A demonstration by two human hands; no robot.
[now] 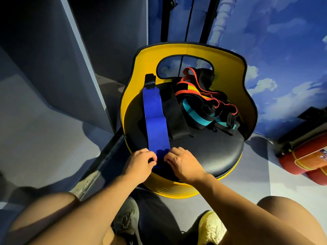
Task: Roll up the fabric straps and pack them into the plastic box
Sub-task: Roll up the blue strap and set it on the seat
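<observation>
Head view: hands [160, 160] on blue strap [155, 121]

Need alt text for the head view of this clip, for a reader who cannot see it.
Both hands, left hand and right hand, pinch the near end of a blue strap laid flat along a black seat with a yellow back. A tangle of other straps lies behind it. No plastic box is in view.

Straps on a seat, hands at its near edge

A long blue fabric strap [155, 121] lies lengthwise on the round black padded seat [212, 147]; a heap of tangled mixed-colour straps [207, 103] lies to its right, toward the curved yellow backrest [194, 50].
</observation>
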